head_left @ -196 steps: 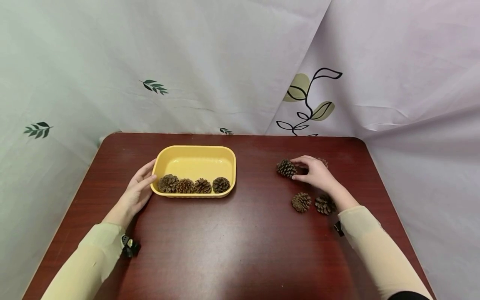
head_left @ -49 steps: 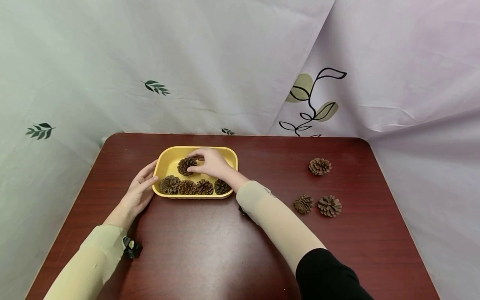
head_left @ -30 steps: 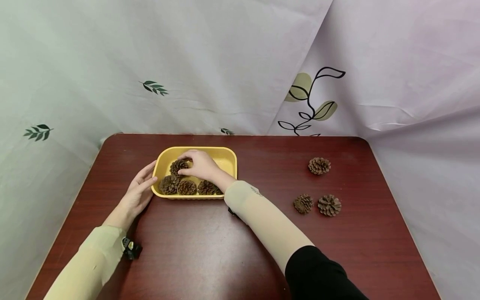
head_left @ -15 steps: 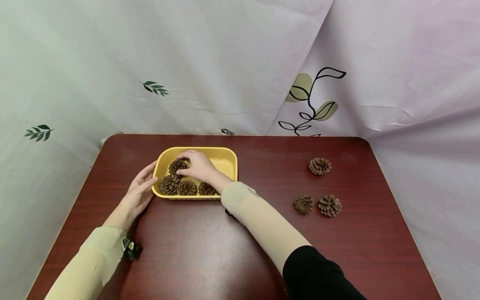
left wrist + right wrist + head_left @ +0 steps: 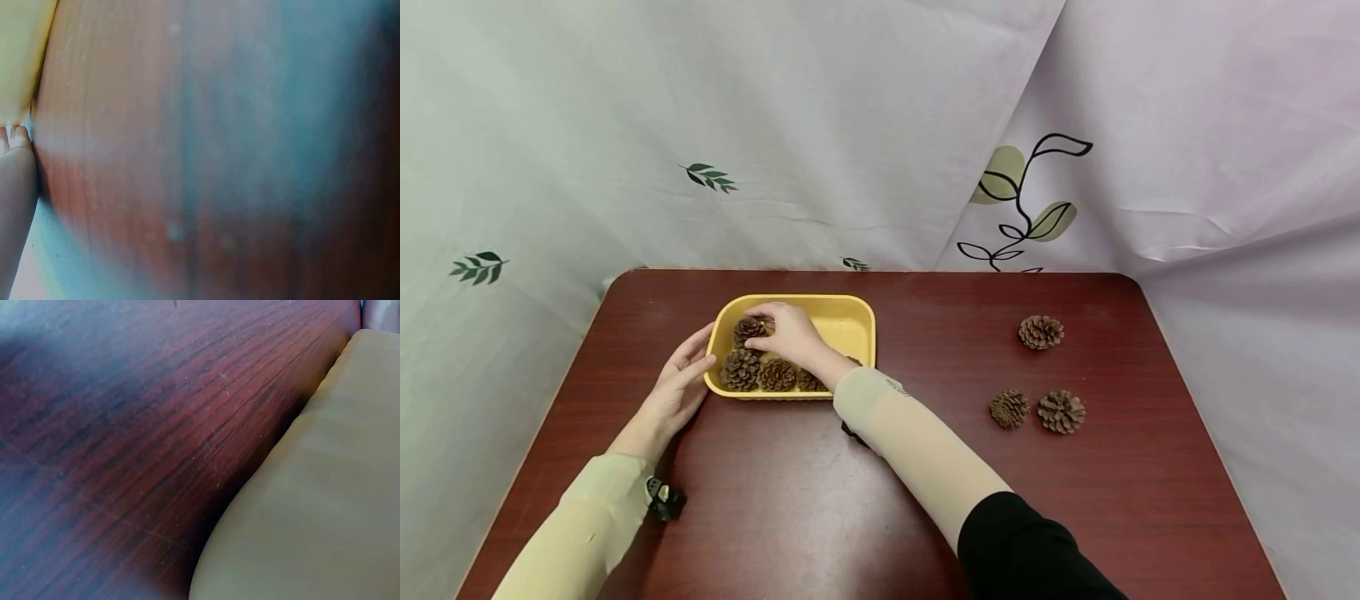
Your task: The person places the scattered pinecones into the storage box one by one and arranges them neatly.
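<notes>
In the head view, my right hand point(image 5: 793, 335) reaches into a yellow plastic tray point(image 5: 847, 325) and holds a pine cone point(image 5: 748, 332) between thumb and fingers, at the tray's back left. Along the tray's front wall lie several more cones, among them a left one point(image 5: 741, 370) and a second one point(image 5: 777, 375); the right forearm partly covers the others. My left hand point(image 5: 676, 390) rests with extended fingers against the tray's left side. The left wrist view catches a few fingers point(image 5: 20, 136) at the tray; in the right wrist view the tray's outer wall point(image 5: 312, 506) fills the right side.
Three loose pine cones lie on the right of the dark red table point(image 5: 925, 333): a back one point(image 5: 1041, 332), a front left one point(image 5: 1009, 408) and a front right one point(image 5: 1061, 412). A pale curtain point(image 5: 850, 125) hangs behind the table.
The right hand has carried a pine cone from the table's right side into the tray, then shifted it left toward the tray's left wall. The left hand has stayed at the tray.
</notes>
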The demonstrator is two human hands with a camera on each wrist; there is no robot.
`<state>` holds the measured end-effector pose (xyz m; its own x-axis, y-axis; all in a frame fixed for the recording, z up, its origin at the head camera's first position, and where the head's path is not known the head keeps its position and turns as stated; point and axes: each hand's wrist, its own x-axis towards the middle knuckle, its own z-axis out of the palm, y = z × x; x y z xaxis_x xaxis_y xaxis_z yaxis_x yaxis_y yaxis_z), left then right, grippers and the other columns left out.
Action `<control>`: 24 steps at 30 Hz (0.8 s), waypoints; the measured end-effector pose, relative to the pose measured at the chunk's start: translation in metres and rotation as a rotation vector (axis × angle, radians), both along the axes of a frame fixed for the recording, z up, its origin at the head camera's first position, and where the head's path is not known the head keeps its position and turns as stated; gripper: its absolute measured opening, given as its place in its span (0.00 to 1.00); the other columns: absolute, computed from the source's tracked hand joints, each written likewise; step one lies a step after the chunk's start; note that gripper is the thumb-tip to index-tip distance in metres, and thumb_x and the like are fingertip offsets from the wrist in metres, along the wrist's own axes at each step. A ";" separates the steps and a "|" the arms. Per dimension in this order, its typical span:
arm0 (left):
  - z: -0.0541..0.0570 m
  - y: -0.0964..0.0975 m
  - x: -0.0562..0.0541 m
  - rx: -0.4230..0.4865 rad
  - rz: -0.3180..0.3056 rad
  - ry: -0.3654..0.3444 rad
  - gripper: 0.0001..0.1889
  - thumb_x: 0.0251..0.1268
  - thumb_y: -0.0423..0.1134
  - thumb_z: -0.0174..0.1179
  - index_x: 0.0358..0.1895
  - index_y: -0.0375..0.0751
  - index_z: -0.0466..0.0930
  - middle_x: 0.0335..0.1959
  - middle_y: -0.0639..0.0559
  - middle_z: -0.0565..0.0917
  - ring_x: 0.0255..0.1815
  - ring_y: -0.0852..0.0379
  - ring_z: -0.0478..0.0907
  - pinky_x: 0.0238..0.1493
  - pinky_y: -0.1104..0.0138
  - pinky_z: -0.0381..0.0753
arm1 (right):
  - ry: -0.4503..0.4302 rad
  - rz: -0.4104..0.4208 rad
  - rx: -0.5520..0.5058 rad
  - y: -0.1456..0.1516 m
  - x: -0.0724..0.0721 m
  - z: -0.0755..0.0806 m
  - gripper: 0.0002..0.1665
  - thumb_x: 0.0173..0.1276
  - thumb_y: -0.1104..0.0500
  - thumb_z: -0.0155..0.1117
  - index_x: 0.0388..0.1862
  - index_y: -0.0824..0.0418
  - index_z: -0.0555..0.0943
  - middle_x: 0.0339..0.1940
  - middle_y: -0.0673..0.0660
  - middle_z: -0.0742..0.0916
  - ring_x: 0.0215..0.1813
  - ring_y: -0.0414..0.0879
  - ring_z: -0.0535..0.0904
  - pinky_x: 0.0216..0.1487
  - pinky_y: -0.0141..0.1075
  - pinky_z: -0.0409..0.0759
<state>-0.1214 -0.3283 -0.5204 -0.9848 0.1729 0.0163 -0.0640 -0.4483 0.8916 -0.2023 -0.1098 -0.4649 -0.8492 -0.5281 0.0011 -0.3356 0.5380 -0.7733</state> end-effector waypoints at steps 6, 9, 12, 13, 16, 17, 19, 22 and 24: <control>0.000 0.000 0.000 0.002 -0.009 0.008 0.26 0.83 0.23 0.43 0.72 0.52 0.76 0.68 0.63 0.83 0.66 0.67 0.81 0.62 0.73 0.82 | -0.044 -0.004 -0.036 0.002 0.000 0.002 0.31 0.72 0.56 0.76 0.73 0.54 0.80 0.71 0.53 0.85 0.71 0.47 0.83 0.68 0.28 0.79; 0.000 0.000 0.000 0.006 -0.012 0.009 0.26 0.83 0.23 0.44 0.73 0.52 0.75 0.68 0.63 0.83 0.66 0.67 0.81 0.62 0.73 0.82 | -0.064 -0.003 -0.061 0.004 0.000 0.003 0.31 0.72 0.58 0.75 0.73 0.56 0.80 0.71 0.54 0.85 0.71 0.48 0.83 0.69 0.28 0.79; 0.000 0.001 0.000 0.000 -0.012 0.005 0.26 0.83 0.23 0.44 0.72 0.52 0.76 0.68 0.64 0.83 0.67 0.68 0.80 0.62 0.73 0.81 | -0.067 -0.003 -0.064 0.008 0.000 0.005 0.31 0.72 0.58 0.75 0.73 0.56 0.80 0.71 0.54 0.85 0.71 0.48 0.83 0.69 0.27 0.79; 0.000 0.001 0.000 -0.003 -0.011 0.003 0.26 0.83 0.23 0.44 0.72 0.53 0.76 0.68 0.65 0.83 0.67 0.68 0.80 0.62 0.73 0.81 | -0.066 0.002 -0.065 0.009 0.000 0.006 0.31 0.72 0.58 0.75 0.73 0.56 0.80 0.71 0.55 0.85 0.71 0.48 0.83 0.69 0.27 0.79; 0.000 0.000 0.000 -0.008 -0.014 0.004 0.26 0.84 0.23 0.44 0.72 0.54 0.76 0.69 0.65 0.82 0.67 0.69 0.80 0.62 0.74 0.81 | -0.065 0.020 -0.065 0.013 0.000 0.010 0.31 0.73 0.57 0.75 0.73 0.57 0.80 0.70 0.55 0.85 0.71 0.47 0.83 0.69 0.26 0.78; 0.000 0.000 0.000 -0.006 -0.016 0.004 0.26 0.84 0.23 0.43 0.72 0.54 0.76 0.69 0.65 0.82 0.67 0.69 0.80 0.62 0.74 0.82 | -0.066 0.030 -0.068 0.015 -0.001 0.012 0.30 0.73 0.57 0.75 0.72 0.58 0.80 0.70 0.56 0.86 0.71 0.48 0.83 0.69 0.26 0.78; 0.000 -0.001 0.000 -0.013 -0.019 0.007 0.27 0.84 0.23 0.43 0.72 0.55 0.76 0.69 0.66 0.82 0.67 0.70 0.79 0.63 0.74 0.81 | -0.067 0.050 -0.075 0.018 -0.001 0.015 0.30 0.73 0.57 0.74 0.72 0.58 0.80 0.70 0.56 0.86 0.71 0.48 0.83 0.69 0.26 0.77; 0.000 -0.002 0.000 -0.008 -0.020 0.008 0.27 0.84 0.23 0.43 0.72 0.55 0.76 0.69 0.66 0.82 0.67 0.69 0.80 0.62 0.74 0.82 | -0.067 0.077 -0.083 0.024 -0.001 0.020 0.30 0.74 0.57 0.74 0.72 0.59 0.80 0.70 0.55 0.85 0.71 0.48 0.82 0.70 0.26 0.77; 0.000 -0.001 -0.001 0.000 -0.027 0.009 0.27 0.84 0.23 0.42 0.72 0.54 0.76 0.69 0.65 0.82 0.67 0.69 0.80 0.63 0.74 0.82 | -0.069 0.093 -0.091 0.030 0.001 0.023 0.30 0.73 0.58 0.74 0.72 0.59 0.79 0.71 0.56 0.85 0.71 0.48 0.82 0.71 0.27 0.77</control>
